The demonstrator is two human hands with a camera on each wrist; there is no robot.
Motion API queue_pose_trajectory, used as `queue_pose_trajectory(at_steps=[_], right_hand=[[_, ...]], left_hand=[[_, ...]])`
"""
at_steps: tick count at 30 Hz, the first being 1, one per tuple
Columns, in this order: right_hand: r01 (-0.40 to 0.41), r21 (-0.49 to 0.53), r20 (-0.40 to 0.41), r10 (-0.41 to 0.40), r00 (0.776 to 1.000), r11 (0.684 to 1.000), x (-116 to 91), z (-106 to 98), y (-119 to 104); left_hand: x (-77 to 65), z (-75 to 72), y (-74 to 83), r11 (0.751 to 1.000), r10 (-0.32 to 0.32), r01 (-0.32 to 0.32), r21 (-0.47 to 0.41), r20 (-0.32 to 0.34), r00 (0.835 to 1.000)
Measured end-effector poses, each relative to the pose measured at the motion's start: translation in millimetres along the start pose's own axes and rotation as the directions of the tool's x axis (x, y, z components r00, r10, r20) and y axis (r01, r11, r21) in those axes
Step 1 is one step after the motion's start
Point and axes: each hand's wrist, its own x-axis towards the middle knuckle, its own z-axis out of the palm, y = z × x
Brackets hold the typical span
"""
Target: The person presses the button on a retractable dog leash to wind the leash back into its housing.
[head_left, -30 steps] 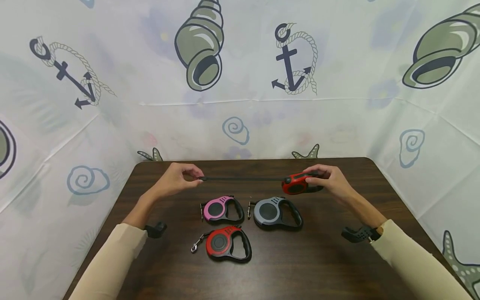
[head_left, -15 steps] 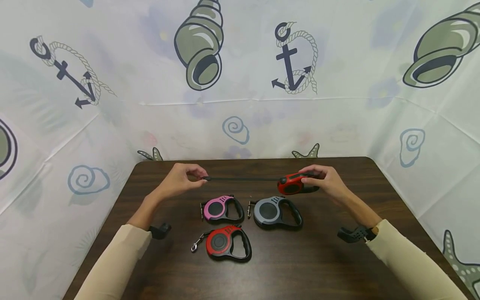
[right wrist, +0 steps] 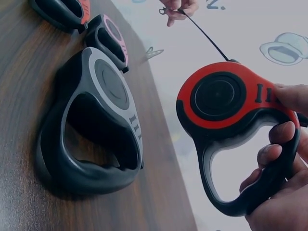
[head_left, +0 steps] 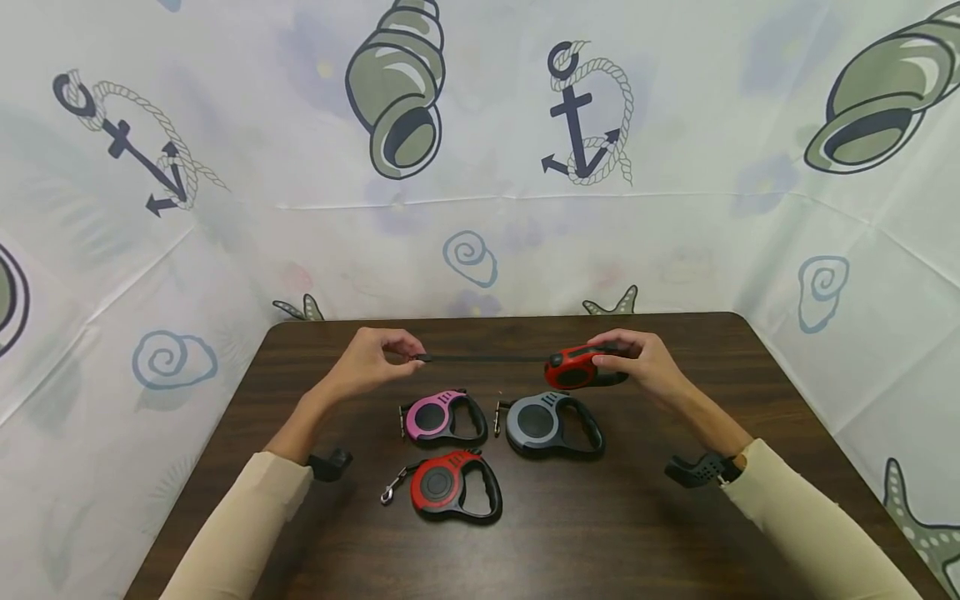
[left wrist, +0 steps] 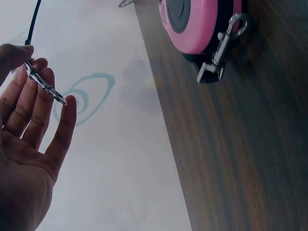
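Observation:
My right hand grips the black handle of a red retractable dog leash, its fingers curled through the loop and the thumb by the buttons. From that leash a thin black cord runs straight leftward above the table. Its end is pinched between thumb and fingers of my left hand, and a metal clip lies along those fingers in the left wrist view. Below the cord lie a pink leash, a grey leash and a second red leash, each with a black handle.
The leashes rest on a dark wooden table. Metal clips stick out from the left ends of the lying leashes, such as the clip of the red one. A white patterned cloth hangs behind and at both sides.
My right hand has moved a little left with the held leash, and my left hand a little right. The stretch of cord between them is slightly shorter. The lying leashes stay put.

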Motion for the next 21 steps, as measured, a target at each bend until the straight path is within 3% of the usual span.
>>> queue_pose_trajectory(at_steps=[4,21], right_hand=[[-0.005,0.009,-0.008,0.005,1.000,1.000,-0.9,3.9,-2.7],[-0.038,-0.014,-0.019,0.037,0.999,0.999,-1.7,23.3,-6.3]], left_hand=[[0.1,3.0,3.4,1.000,0.024,-0.024,0.008,-0.012,1.000],[-3.1,14.1,12.0,1.000,0.001,-0.001,-0.019,-0.010,1.000]])
